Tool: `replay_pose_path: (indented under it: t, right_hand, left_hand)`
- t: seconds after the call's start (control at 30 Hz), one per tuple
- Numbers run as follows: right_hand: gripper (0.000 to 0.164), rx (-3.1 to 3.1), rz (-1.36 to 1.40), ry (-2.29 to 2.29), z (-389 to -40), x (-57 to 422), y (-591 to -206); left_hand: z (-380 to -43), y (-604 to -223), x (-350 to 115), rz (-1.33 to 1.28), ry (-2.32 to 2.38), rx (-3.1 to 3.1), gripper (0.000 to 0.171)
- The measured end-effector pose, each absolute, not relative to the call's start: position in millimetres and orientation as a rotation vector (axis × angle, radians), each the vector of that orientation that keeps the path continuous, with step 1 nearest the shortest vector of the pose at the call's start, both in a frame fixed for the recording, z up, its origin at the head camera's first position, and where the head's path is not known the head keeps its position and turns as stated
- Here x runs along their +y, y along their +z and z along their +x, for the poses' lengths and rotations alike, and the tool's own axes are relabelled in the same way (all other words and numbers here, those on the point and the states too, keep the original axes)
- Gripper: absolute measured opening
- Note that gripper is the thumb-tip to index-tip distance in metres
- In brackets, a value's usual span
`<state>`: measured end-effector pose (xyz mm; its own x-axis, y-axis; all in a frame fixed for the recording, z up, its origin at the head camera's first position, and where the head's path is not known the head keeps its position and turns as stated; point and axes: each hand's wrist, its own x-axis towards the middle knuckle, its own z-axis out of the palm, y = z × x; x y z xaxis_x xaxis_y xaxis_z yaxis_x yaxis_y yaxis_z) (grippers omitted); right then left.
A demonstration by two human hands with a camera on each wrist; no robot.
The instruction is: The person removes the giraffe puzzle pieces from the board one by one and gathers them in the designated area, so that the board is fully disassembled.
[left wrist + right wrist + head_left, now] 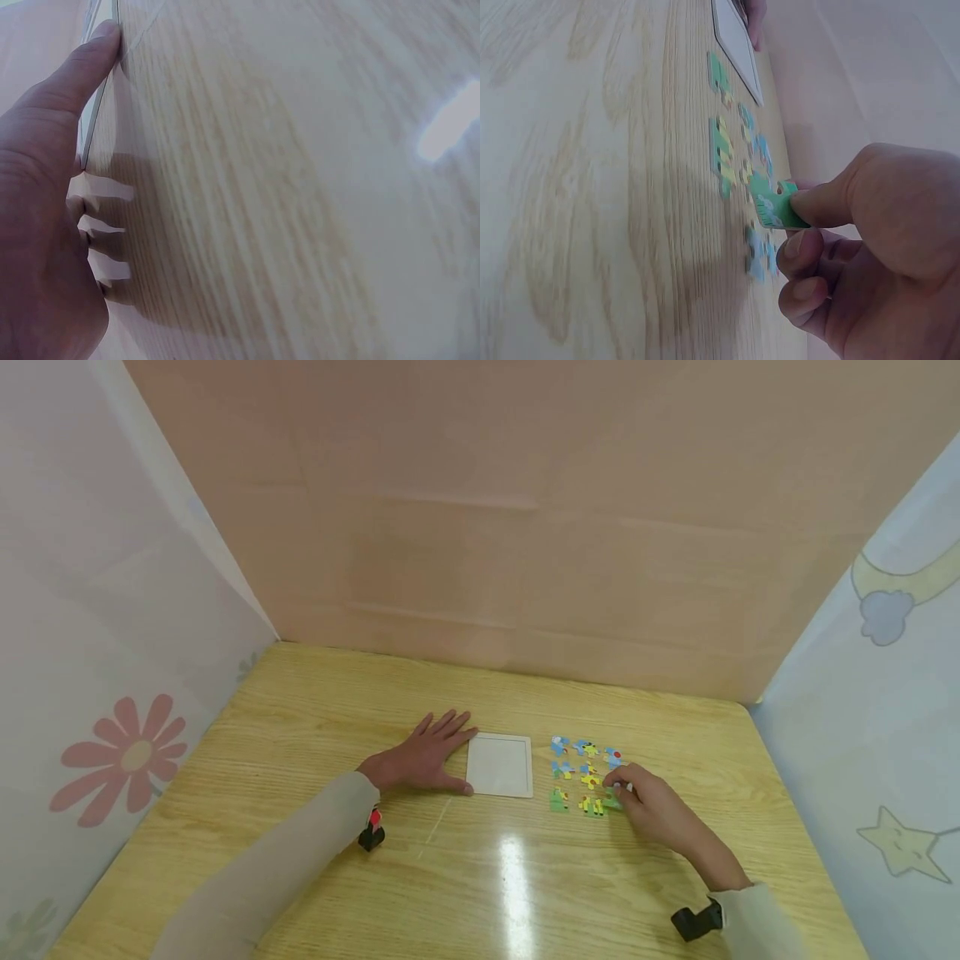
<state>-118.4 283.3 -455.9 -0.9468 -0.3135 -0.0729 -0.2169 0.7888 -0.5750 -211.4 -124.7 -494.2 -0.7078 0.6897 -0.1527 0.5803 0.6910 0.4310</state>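
A square white puzzle tray (pixel 499 767) with a thin pale rim lies flat on the table. Along its left side my left hand (pixel 422 762) rests with spread fingers, thumb tip and index finger touching the edge. In the left wrist view the thumb (pixel 86 64) lies straight against that edge. My right hand (pixel 654 803) pinches a green puzzle piece (pixel 774 205) between thumb and fingers, lifted and tilted just over the table. Several loose puzzle pieces (pixel 589 782), blue, yellow and green, lie in rough rows between the tray and this hand.
The wood-grain table (pixel 420 893) meets a plain tan backdrop (pixel 510 568) behind. Pale printed sheets flank it, the left one with a pink flower (pixel 135 756), the right one with a star (pixel 905 845). Bright glare streaks the table in front of the tray.
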Motion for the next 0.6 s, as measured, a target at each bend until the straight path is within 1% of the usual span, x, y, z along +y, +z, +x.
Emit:
replay_pose_path:
  t: [0.3, 0.6]
  right_hand:
    - [0.019, 2.762, -0.364, -0.922, -109, 300, -459]
    - [0.017, 2.78, -0.361, -0.937, -108, 307, -469]
  left_hand:
    - [-213, -495, -125, 1.004, 0.515, 2.595, 0.106]
    - [-213, -494, -124, 0.998, 0.491, 2.603, 0.107]
